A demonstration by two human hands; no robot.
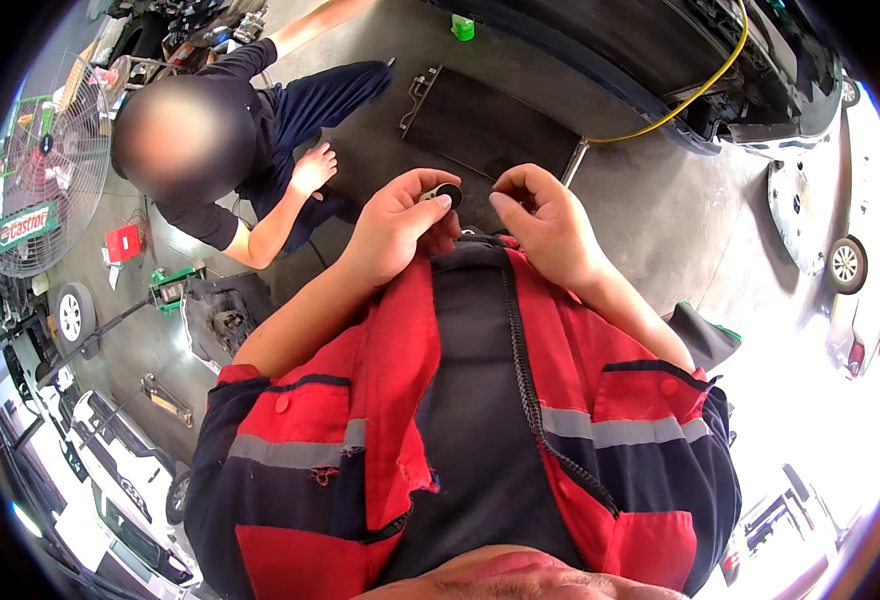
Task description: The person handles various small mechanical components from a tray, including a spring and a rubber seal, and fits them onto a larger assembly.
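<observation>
Between the thumb and fingers of my left hand [400,222] is a small round part [447,194] with a dark face and a pale metallic rim. My left fingers are closed around it in front of my chest. Level with it, a short gap to the right, is my right hand [552,226]. Its fingers are curled in and the thumb lies close to the index finger; whatever they may pinch is too small or hidden to name. Beyond my hands a flat dark rectangular panel, like a radiator [490,128], lies on the floor.
A co-worker [250,150] crouches at the left, one hand near my left forearm. A car body [640,60] with a yellow hose [705,95] stands ahead to the right. A large fan [45,150], a red box [123,243] and a loose wheel [76,314] are at left.
</observation>
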